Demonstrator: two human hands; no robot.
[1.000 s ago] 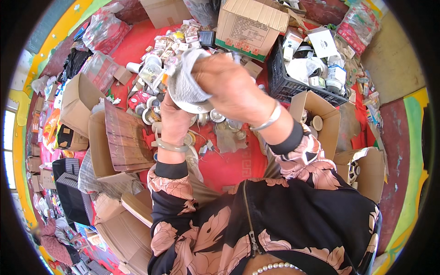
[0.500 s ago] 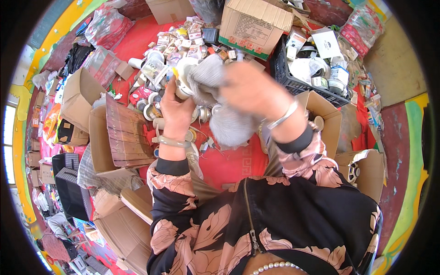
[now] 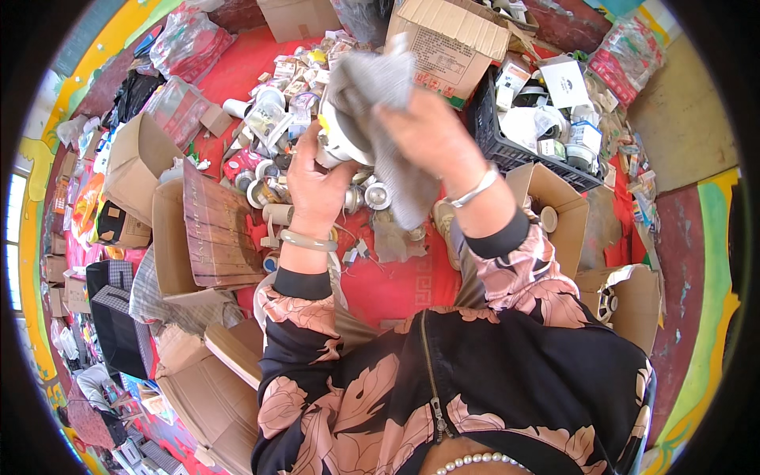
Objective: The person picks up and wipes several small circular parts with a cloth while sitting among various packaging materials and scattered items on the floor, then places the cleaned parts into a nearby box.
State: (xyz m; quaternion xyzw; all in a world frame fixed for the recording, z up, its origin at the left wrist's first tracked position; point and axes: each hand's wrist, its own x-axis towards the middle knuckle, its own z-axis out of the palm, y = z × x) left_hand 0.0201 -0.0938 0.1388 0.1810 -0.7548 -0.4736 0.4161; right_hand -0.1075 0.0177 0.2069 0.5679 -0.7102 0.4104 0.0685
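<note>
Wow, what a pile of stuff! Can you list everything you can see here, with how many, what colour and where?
round white fixture: one, white, held up at centre
grey cloth: one, grey, draped over the fixture
small round metal fittings: many, silver and white, heaped on the floor under the hands
red mat: one, red, covering the floor
black crate: one, black, upper right, full of white packets
cardboard boxes: several, brown, all around; largest at top
brown folder: one, brown, in an open box on the left
clear plastic bags: a few, upper left
left hand: holding the fixture from below, pale bangle on wrist
right hand: pressing the cloth onto it, silver bangle on wrist
</note>
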